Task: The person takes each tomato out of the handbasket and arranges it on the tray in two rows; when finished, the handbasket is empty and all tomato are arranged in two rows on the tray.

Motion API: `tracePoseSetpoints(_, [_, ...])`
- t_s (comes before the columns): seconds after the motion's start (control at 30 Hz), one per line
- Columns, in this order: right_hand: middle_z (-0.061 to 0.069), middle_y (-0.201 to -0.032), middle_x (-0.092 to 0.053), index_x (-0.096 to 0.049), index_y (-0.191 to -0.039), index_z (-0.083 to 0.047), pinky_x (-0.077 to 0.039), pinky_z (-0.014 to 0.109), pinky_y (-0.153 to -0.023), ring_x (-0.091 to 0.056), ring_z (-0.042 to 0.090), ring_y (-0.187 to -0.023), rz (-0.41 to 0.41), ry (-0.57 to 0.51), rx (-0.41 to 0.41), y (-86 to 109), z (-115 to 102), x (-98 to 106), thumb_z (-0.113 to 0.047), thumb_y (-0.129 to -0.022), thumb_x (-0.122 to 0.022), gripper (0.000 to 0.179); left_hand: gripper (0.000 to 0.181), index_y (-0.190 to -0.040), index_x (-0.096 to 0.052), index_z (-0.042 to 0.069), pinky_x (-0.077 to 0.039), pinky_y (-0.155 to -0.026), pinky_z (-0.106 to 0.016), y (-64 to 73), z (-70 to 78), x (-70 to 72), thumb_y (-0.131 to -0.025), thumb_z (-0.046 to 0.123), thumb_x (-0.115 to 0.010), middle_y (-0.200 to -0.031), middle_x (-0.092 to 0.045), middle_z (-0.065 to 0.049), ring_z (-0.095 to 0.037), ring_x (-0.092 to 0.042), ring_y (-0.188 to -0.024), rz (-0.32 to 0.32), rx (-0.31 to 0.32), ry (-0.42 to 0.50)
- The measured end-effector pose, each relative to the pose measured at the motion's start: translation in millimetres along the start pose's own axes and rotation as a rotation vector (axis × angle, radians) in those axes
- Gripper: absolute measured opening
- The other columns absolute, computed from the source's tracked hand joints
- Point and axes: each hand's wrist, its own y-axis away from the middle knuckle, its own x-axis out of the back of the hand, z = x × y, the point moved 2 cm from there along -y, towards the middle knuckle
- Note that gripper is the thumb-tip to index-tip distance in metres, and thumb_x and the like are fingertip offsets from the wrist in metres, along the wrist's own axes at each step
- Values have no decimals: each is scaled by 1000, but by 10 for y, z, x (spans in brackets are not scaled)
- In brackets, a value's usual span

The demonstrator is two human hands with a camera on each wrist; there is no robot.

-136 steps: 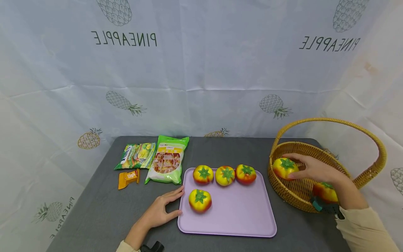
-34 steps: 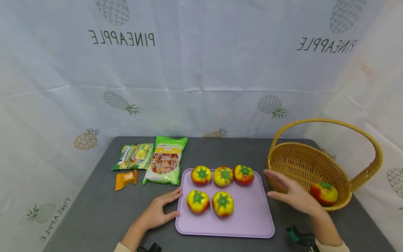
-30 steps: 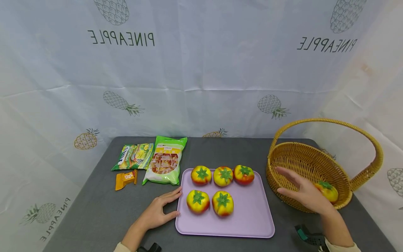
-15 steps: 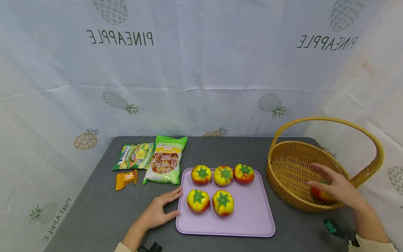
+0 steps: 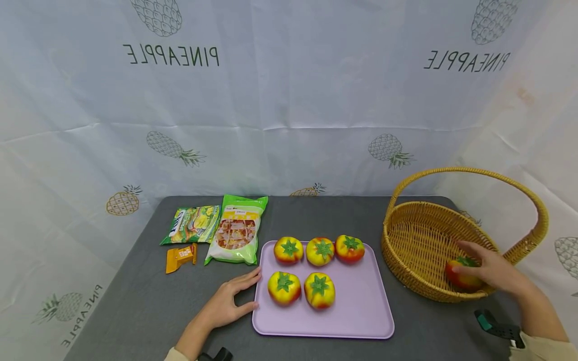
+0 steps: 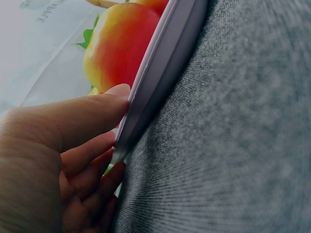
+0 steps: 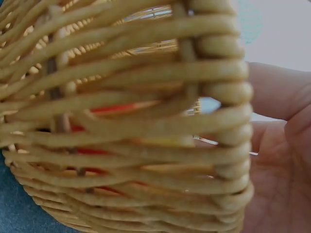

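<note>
My left hand (image 5: 232, 301) rests at the left edge of the lilac tray (image 5: 356, 321), thumb and fingers spread along its rim. In the left wrist view the thumb (image 6: 97, 109) touches that rim. Five is avoided here: several yellow-red toy persimmons (image 5: 319, 292) with green leaf tops lie on the tray, three at the back and two in front. My right hand (image 5: 494, 271) reaches over the wicker basket's (image 5: 417, 225) near right rim and grips a toy persimmon (image 5: 460, 278) inside it. In the right wrist view the basket wall (image 7: 146, 121) largely hides this fruit.
A green-and-white food bag (image 5: 237, 230), a green soup packet (image 5: 194, 224) and a small orange wrapped packet (image 5: 180, 258) lie on the dark table (image 5: 149, 311) at the left. The basket's tall handle (image 5: 474, 173) arches above it. A pineapple-print curtain (image 5: 289, 100) hangs behind.
My right hand set a persimmon in the tray's front row, then moved right into the basket and took hold of the remaining persimmon there. My left hand stayed at the tray edge.
</note>
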Motion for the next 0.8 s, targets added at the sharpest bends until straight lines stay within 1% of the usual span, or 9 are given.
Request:
tracePoseSetpoints(0.03, [42, -138, -33, -26, -139, 17, -43, 17, -75, -35, 58, -118, -8, 12, -4, -5, -1, -1, -21, -91, -62, 71, 59, -137, -52, 17, -45, -100, -45, 2, -1, 2, -85, 40, -68, -146, -45, 1, -23, -48, -130, 1, 1, -1])
tracePoseSetpoints(0.13, [44, -134, -35, -28, -136, 20, -48, 42, -84, -38, 60, -116, -22, 66, -22, -24, 8, 7, -23, -89, -65, 74, 59, -137, -53, 17, -45, -100, -45, 4, 0, 6, -85, 40, -68, -146, -45, 1, -23, -48, -130, 3, 2, 2])
tracePoseSetpoints(0.2, [46, -131, -36, -30, -133, 22, -44, 59, -82, -40, 61, -113, -33, 109, -27, -41, 15, 15, -24, -87, -66, 75, 59, -137, -53, 17, -45, -100, -45, 3, 1, 7, -85, 40, -68, -146, -45, 1, -23, -48, -130, 3, 2, 0])
tracePoseSetpoints(0.23, [47, -130, -37, -31, -132, 23, -42, 64, -81, -41, 61, -112, -37, 129, -29, -48, 19, 17, -24, -86, -67, 75, 59, -137, -52, 17, -45, -100, -45, 3, 2, 7, -85, 40, -68, -146, -46, 1, -23, -48, -130, 2, 1, 0])
tracePoseSetpoints(0.4, [47, -124, -41, -35, -127, 26, -43, 62, -80, -45, 60, -108, -69, 203, -57, -80, 34, 35, -27, -84, -69, 76, 59, -137, -53, 16, -45, -100, -45, -2, 3, 2, -85, 39, -68, -146, -46, 0, -23, -48, -130, -2, -6, -4])
tracePoseSetpoints(0.5, [45, -117, -48, -40, -123, 26, -46, 58, -79, -51, 54, -102, -95, 233, -84, -101, 32, 53, -30, -84, -69, 75, 59, -137, -53, 16, -45, -100, -45, -3, 1, 1, -85, 39, -68, -146, -46, 0, -23, -48, -130, -1, -5, -5])
tracePoseSetpoints(0.57, [38, -109, -55, -43, -120, 26, -48, 51, -76, -55, 44, -95, -115, 248, -100, -113, 29, 60, -32, -84, -69, 74, 59, -137, -53, 16, -45, -100, -45, -4, 1, 1, -85, 40, -68, -146, -46, 1, -23, -48, -130, -1, -3, -6])
tracePoseSetpoints(0.67, [27, -100, -60, -46, -118, 25, -46, 39, -70, -54, 30, -86, -134, 264, -113, -127, 24, 60, -33, -83, -69, 72, 59, -137, -53, 16, -44, -100, -45, -5, 6, 3, -85, 40, -67, -146, -45, 1, -23, -48, -130, -5, 3, -2])
tracePoseSetpoints(0.8, [18, -95, -61, -49, -118, 22, -43, 34, -66, -52, 23, -82, -135, 282, -117, -140, 7, 46, -36, -83, -70, 71, 59, -137, -53, 16, -44, -100, -46, -5, 14, 8, -85, 40, -67, -146, -45, 0, -24, -47, -130, -10, 11, 7])
